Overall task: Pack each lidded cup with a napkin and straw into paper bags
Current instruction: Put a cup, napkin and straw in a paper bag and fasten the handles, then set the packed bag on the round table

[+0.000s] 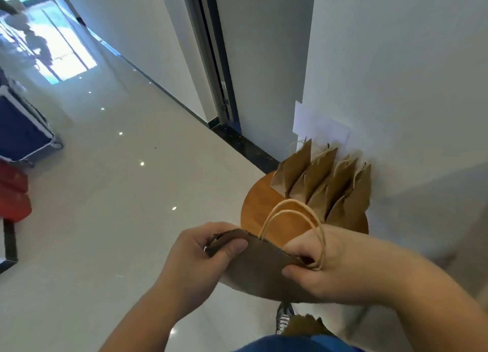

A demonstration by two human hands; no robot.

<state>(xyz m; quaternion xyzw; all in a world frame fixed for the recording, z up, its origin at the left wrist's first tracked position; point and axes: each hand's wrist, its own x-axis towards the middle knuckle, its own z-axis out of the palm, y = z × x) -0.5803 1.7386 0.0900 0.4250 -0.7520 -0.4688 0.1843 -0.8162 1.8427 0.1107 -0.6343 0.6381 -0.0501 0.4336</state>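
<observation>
I hold a brown paper bag [260, 266] with twine handles between both hands, above the near edge of a small round wooden table [260, 211]. My left hand [196, 259] pinches the bag's left top edge with thumb over the paper. My right hand [324, 264] grips the right top edge by the handles. Several more brown paper bags [324, 185] stand in a row at the back of the table against the white wall. No cup, napkin or straw is visible.
White papers [319, 127] are stuck on the wall above the bags. A door frame [219, 69] stands to the left of the wall. A blue cart [21, 129] and a red object [13, 193] sit on the glossy floor at far left. My shoe [284, 317] shows below the table.
</observation>
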